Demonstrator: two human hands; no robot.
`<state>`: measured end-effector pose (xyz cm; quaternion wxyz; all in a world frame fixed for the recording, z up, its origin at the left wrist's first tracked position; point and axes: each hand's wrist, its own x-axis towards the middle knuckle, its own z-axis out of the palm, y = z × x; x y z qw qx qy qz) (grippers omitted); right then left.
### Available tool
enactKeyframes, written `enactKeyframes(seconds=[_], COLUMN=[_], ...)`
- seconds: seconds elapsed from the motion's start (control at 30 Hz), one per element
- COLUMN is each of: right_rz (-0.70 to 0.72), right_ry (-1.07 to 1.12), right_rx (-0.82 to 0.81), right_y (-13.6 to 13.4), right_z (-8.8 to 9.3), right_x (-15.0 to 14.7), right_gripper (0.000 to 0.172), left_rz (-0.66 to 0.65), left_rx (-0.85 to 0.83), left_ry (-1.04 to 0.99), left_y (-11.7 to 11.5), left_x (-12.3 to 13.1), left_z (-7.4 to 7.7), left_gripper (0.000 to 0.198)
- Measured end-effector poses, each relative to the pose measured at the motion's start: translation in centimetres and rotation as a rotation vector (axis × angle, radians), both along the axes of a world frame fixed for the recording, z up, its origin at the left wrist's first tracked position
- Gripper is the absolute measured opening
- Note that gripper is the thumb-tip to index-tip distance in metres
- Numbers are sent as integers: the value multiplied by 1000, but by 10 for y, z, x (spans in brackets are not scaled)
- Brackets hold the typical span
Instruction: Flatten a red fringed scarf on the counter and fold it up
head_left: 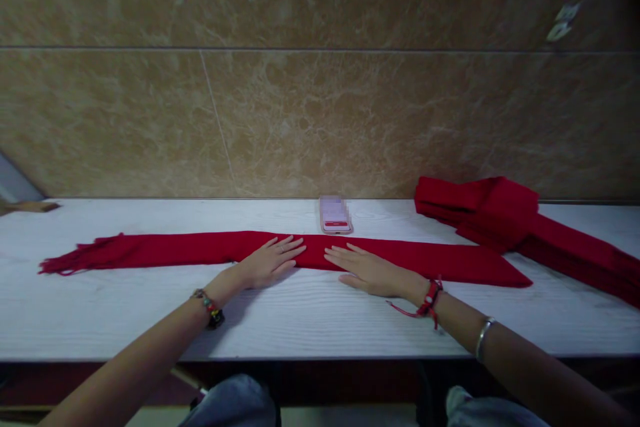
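A long red scarf (175, 250) lies stretched across the table in a narrow folded strip, with fringe at its left end and a slanted point at its right end. My left hand (270, 262) rests flat on the middle of the scarf, fingers extended. Just to the right, my right hand (370, 269) also lies flat on it, fingers stretched out toward the left hand. A gap of bare red fabric shows between the two hands. Neither hand grips the cloth.
Behind the scarf, a phone (336, 215) with a lit screen lies against the tiled wall (310, 120). Folded red cloth (500, 213) is heaped at the right, reaching the frame's edge. A brown wooden piece (35, 207) sits at far left. The white table's front edge (320, 355) runs below my forearms.
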<state>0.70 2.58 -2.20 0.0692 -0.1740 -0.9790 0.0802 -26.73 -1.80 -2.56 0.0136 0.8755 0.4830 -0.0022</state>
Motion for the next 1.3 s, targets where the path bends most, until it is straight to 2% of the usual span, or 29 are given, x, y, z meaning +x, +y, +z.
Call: enactKeyframes(seconds=[0.1, 0.2, 0.33, 0.47, 0.53, 0.6, 0.7, 0.8, 0.87, 0.93, 1.03, 1.13, 1.2, 1.27, 1.3], right_rz=[-44, -51, -99, -188, -263, -334, -405, -411, -425, -474, -614, -776, -865, -903, -899], right_ry=[26, -5, -40, -17, 68, 150, 126, 72, 46, 9, -65, -120, -151, -155, -135], right_rx=[35, 42, 15, -87, -84, -14, 65, 101, 116, 125, 140, 164, 180, 204, 220], right_y=[-1, 0, 0, -3, -3, -2, 0, 0, 1, 5, 13, 24, 29, 33, 33], right_z=[5, 0, -10, -1, 6, 7, -4, -17, -22, -23, -27, -34, -36, -32, -27], right_x=[-10, -15, 6, 23, 13, -7, -33, -34, -16, 15, 82, 155, 192, 208, 207], right_gripper=[51, 52, 50, 53, 55, 54, 53, 53, 56, 57, 57, 54, 52, 51, 51], left_rz=[28, 23, -2, 1, 35, 107, 194, 215, 206, 196, 194, 191, 192, 191, 181], left_rx=[46, 71, 55, 73, 131, 176, 155, 114, 87, 54, 10, 13, 30, 55, 77], left_ry=[-22, -6, 34, 52, 55, 53, 41, 47, 70, 94, 110, 102, 109, 134, 142], left_y=[2, 5, 7, 11, 14, 17, 20, 20, 19, 19, 20, 22, 25, 27, 27], left_x=[9, 12, 7, 13, 25, 38, 49, 48, 47, 47, 48, 46, 44, 50, 57], left_z=[3, -2, -8, -6, -6, -7, -12, -14, -10, -4, 1, -2, -5, -3, 1], left_gripper=[45, 46, 47, 46, 46, 48, 53, 57, 60, 61, 63, 63, 63, 60, 57])
